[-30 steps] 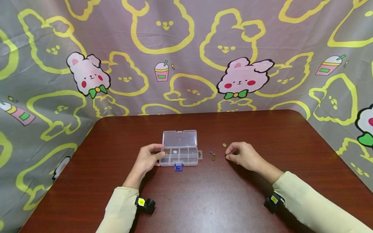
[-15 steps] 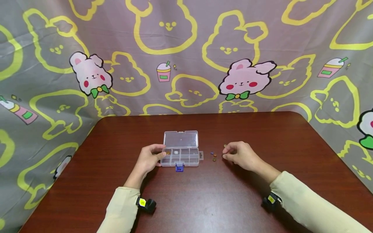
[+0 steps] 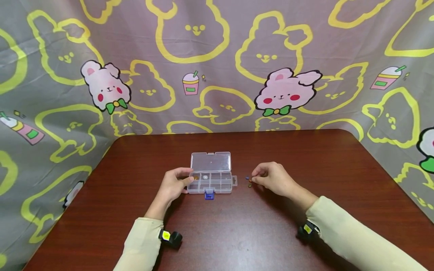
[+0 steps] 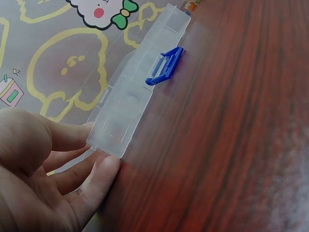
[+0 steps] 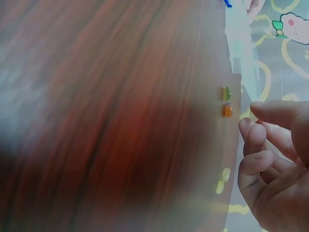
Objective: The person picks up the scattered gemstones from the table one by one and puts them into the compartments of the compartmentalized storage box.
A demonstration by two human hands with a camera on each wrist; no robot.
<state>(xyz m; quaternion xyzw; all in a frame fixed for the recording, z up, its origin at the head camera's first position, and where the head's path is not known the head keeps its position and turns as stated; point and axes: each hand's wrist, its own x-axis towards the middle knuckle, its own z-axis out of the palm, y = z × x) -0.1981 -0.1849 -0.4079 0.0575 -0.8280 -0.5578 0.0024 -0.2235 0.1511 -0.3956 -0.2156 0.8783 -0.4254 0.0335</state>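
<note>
1. Starting on the left: the left hand [image 3: 174,184] has the box [image 3: 220,191] by its left end, fingers and thumb curled in on it.
2. Into the back row, and two are in: an amber piece [image 3: 196,177] in the leftmost compartment, a white piece [image 3: 205,177] next door. Anything in the other compartments is too hard to read through the plastic.
3. Past the box, three lie out on the table [image 3: 217,226], close together: a blue piece [image 3: 247,178], an orange piece [image 3: 250,180] and a green piece [image 3: 249,185], the green nearest the wearer.
4. Here's the right hand [image 3: 276,178], fingers bent, tips narrow and right by the orange piece; whether they pinch anything, I cannot tell. The right wrist view adds two yellow pieces [image 5: 226,174] on the table, so by my reckoning the job is well short of finished.
5. Now the box's looks, left to right: clear, faintly milky plastic, two rows of four, lid [image 3: 211,161] up along the back, bright blue clasp [image 3: 209,195] unlatched at the front, hanging tab [image 3: 234,181] on the right end.
</note>
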